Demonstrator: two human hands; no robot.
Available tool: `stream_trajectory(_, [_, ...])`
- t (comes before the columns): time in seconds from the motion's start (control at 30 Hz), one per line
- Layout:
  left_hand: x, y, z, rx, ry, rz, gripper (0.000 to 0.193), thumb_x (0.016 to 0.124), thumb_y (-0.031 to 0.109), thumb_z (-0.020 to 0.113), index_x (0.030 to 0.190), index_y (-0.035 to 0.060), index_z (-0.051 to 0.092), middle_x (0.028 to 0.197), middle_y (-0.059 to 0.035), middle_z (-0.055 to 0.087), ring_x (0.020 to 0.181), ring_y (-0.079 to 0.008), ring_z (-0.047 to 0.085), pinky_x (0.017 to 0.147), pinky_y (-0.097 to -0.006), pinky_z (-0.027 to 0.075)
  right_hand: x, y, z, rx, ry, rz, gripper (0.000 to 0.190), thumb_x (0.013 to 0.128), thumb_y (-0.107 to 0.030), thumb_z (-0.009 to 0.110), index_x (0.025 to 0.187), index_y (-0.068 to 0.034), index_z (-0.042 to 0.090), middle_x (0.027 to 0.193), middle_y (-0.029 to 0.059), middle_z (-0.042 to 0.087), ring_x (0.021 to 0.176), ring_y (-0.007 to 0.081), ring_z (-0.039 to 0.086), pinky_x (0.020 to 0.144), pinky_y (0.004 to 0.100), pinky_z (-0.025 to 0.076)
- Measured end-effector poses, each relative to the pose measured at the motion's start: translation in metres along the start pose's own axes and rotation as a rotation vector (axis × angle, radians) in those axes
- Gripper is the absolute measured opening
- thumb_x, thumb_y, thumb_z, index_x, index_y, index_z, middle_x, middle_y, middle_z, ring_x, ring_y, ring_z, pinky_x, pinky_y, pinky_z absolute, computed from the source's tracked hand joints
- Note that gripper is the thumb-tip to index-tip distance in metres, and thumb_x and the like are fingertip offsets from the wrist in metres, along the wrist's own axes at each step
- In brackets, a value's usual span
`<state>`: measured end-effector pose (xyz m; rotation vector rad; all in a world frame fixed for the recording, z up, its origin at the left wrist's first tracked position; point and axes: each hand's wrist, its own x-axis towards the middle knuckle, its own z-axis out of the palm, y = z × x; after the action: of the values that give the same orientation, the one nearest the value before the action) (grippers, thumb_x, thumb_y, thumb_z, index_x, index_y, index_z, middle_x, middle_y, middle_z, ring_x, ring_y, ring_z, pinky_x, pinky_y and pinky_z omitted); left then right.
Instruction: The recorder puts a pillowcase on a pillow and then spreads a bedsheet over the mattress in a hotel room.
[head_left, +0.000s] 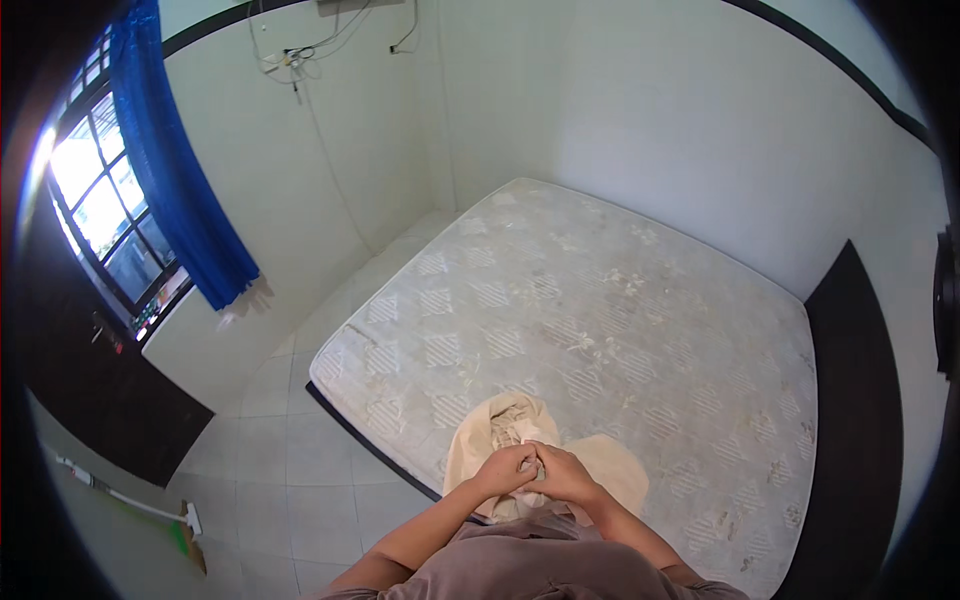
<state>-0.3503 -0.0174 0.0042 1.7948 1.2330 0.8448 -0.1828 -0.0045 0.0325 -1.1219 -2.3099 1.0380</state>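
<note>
A bunched cream-coloured cloth (615, 469) lies at the near edge of a bare mattress (585, 315) with a pale quilted pattern. Both my hands meet over the cloth, close to my body. My left hand (506, 471) is curled, its fingers gripping a gathered part of the fabric. Touching it, my right hand (564, 474) pinches the same gathered part. The fingertips partly hide what they hold. One lobe of cloth rises beyond my left hand, and another spreads to the right.
A dark headboard (855, 420) borders the mattress on the right. Tiled floor (322, 450) lies to the left, with a dark door (97, 375), a blue curtain (169, 165) at the window and a white-handled cleaning tool (146, 510). Walls stand behind the mattress.
</note>
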Motion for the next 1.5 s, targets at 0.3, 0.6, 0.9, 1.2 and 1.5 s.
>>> stream_trajectory(0.3, [0.069, 0.046, 0.009, 0.22, -0.28, 0.308, 0.019, 0.083, 0.022, 0.056, 0.093, 0.0059, 0.055, 0.089, -0.0168, 0.062, 0.085, -0.0366, 0.059, 0.073, -0.0458, 0.046, -0.026, 0.046, -0.013, -0.27, 0.47, 0.233, 0.038, 0.068, -0.019, 0.068, 0.104, -0.01, 0.061, 0.109, 0.0142, 0.058, 0.103, 0.0328, 0.054, 0.085, 0.0444, 0.042])
stream_trajectory(0.6, [0.052, 0.013, 0.042, 0.259, -0.478, 0.28, 0.06, 0.074, 0.001, 0.051, 0.132, 0.0102, 0.041, 0.114, -0.0232, 0.056, 0.106, -0.0376, 0.054, 0.09, -0.0441, 0.043, -0.054, 0.097, 0.013, 0.249, 0.304, 0.622, 0.042, 0.074, -0.013, 0.061, 0.116, -0.009, 0.059, 0.113, 0.0179, 0.061, 0.107, 0.0293, 0.058, 0.091, 0.0393, 0.043])
stream_trajectory(0.9, [0.043, -0.012, 0.004, 0.363, -0.104, 0.102, 0.055, 0.07, 0.009, 0.061, 0.124, 0.0149, 0.052, 0.105, -0.0121, 0.06, 0.096, -0.0329, 0.058, 0.079, -0.0404, 0.048, -0.034, 0.024, -0.031, -0.064, 0.062, 0.279, 0.024, 0.078, -0.017, 0.056, 0.099, -0.005, 0.058, 0.092, 0.0206, 0.063, 0.087, 0.0378, 0.061, 0.077, 0.0427, 0.048])
stream_trajectory(1.2, [0.037, -0.095, -0.023, 0.14, 0.317, -0.186, 0.025, 0.07, 0.007, 0.063, 0.092, 0.0118, 0.072, 0.087, -0.0166, 0.066, 0.087, -0.0333, 0.062, 0.077, -0.0364, 0.049, -0.034, -0.045, -0.106, -0.059, 0.054, -0.042, 0.022, 0.076, -0.026, 0.055, 0.079, -0.004, 0.055, 0.073, 0.0209, 0.056, 0.069, 0.041, 0.054, 0.061, 0.0462, 0.043])
stream_trajectory(1.5, [0.017, -0.091, 0.02, -0.066, -0.147, -0.247, 0.028, 0.077, 0.016, 0.067, 0.1, 0.0009, 0.065, 0.098, -0.0133, 0.065, 0.094, -0.0227, 0.061, 0.084, -0.0319, 0.045, -0.079, -0.087, -0.167, 0.275, 0.363, -0.352, 0.025, 0.066, -0.021, 0.062, 0.062, 0.002, 0.055, 0.05, 0.0137, 0.049, 0.043, 0.029, 0.05, 0.045, 0.0378, 0.038])
